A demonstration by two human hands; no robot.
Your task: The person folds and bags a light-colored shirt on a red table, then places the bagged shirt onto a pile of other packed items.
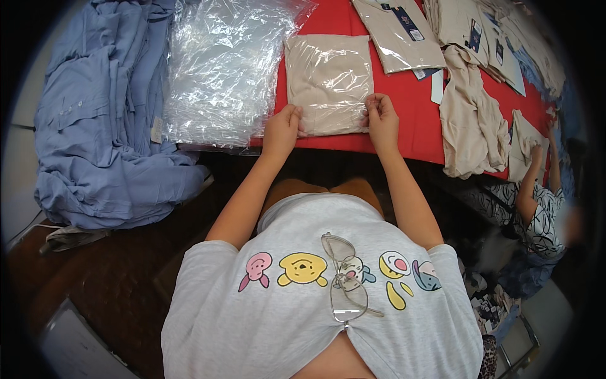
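A folded beige garment in a clear plastic bag (329, 79) lies flat on the red-covered table (413, 126), close to its front edge. My left hand (282, 129) pinches the bag's near left corner between thumb and fingers. At the near right corner, my right hand (382, 120) grips the bag's edge in the same way. The clear plastic wraps over the garment and shines with creases. Just left of it lies a thick stack of clear plastic bags (221, 76), its right edge beside my left hand.
Blue garments (104, 126) are heaped at the left. A bagged beige garment with a dark tag (401, 38) lies at the far right of centre. A loose beige garment (470, 120) hangs over the front edge. Another person (536, 196) works at the right.
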